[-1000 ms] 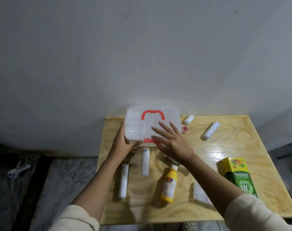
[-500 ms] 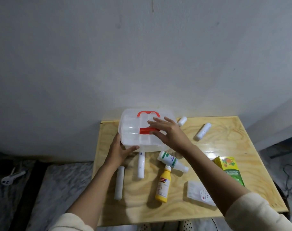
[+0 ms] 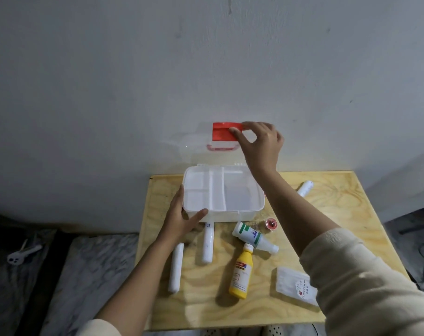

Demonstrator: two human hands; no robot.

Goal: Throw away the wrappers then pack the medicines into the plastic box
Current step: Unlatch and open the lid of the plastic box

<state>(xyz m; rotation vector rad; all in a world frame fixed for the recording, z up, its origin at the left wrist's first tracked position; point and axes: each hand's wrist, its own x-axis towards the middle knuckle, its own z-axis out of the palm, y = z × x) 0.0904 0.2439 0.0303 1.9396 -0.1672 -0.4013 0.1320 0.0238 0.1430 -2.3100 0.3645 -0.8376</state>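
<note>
A clear plastic box (image 3: 252, 215) with inner compartments stands at the table's far edge. Its see-through lid (image 3: 196, 151) is swung up against the wall. My right hand (image 3: 259, 139) pinches the lid's red latch (image 3: 223, 132) at the top. My left hand (image 3: 182, 219) grips the box's near left corner. In front lie a yellow bottle (image 3: 241, 272), a white bottle with a green label (image 3: 253, 236), two white rolls (image 3: 176, 267) (image 3: 208, 241), a small red tape roll (image 3: 271, 224) and a white packet (image 3: 295, 287).
The small wooden table (image 3: 339, 214) stands against a grey wall. Another white roll (image 3: 305, 187) lies at the far right, partly behind my right arm. A grey patterned mat (image 3: 85, 275) and a white plug (image 3: 22, 253) lie on the floor to the left.
My right hand has swung the lid from flat on the box up to upright against the wall. The box's compartments now show. My left hand stays on the box's corner.
</note>
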